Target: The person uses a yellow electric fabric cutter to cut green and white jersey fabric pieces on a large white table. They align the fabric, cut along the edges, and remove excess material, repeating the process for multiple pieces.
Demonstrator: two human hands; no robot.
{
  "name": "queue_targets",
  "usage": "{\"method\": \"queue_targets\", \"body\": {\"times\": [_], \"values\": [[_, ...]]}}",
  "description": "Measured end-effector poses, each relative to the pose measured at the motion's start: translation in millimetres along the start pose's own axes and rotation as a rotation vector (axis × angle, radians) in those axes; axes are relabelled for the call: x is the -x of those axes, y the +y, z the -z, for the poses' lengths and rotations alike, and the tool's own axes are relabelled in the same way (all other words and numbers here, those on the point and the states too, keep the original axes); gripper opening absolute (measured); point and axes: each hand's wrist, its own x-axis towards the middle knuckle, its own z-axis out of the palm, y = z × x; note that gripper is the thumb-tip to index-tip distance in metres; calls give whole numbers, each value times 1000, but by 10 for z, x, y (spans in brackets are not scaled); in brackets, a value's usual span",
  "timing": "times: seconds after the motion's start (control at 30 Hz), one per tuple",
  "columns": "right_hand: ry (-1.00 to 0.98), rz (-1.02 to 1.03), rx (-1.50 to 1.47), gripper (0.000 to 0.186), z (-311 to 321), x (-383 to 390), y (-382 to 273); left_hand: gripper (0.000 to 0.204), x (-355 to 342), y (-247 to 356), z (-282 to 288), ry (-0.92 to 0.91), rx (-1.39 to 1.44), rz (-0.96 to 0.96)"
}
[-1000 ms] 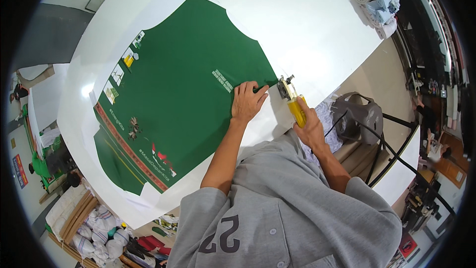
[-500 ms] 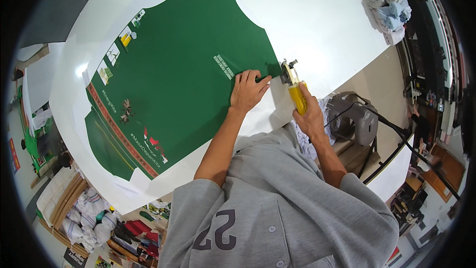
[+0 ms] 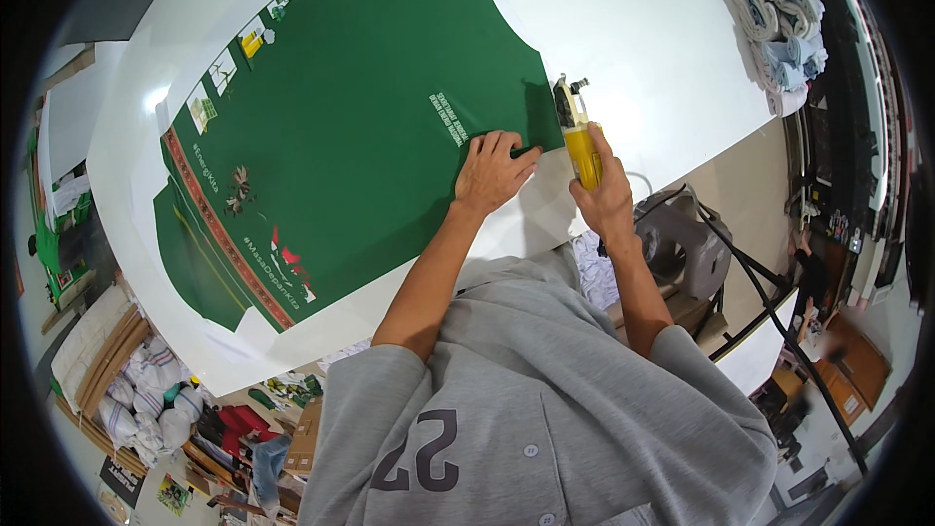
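Note:
A large green printed fabric panel (image 3: pixel 370 97), cut like a shirt piece, lies spread on the white table. My left hand (image 3: pixel 494 173) rests on its near right corner, fingers spread and slightly bent. A small fold of green shows between the thumb and forefinger. My right hand (image 3: pixel 606 197) is wrapped round the yellow body of a hand-held electric fabric cutter (image 3: pixel 582 151). The cutter's metal head is at the panel's right edge, just beyond my left fingertips. Whether the blade touches the cloth cannot be made out.
The white table (image 3: pixel 643 58) extends beyond the panel. Rolled grey and light blue cloths (image 3: pixel 774 24) are stacked at its far right. A grey plastic stool (image 3: pixel 687 248) and black metal bars stand near my right forearm. White sacks (image 3: pixel 146 399) lie at lower left; another person (image 3: pixel 808 278) is far right.
The cutter has moved forward, away from me, along the panel's right edge. My left hand keeps about the same place on the cloth. The whole view has shifted a little.

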Motion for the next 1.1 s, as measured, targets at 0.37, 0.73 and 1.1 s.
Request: {"method": "queue_targets", "body": {"times": [0.37,0.73,1.1], "values": [[-33,77,13,98,22,-995,-307,30,-10,-3,-2,49,11,-15],[-182,156,80,97,140,-2080,-453,47,-482,264,24,-58,137,23],[-294,210,132,97,164,-2824,-846,44,-542,136,-58,20,101,-54]]}}
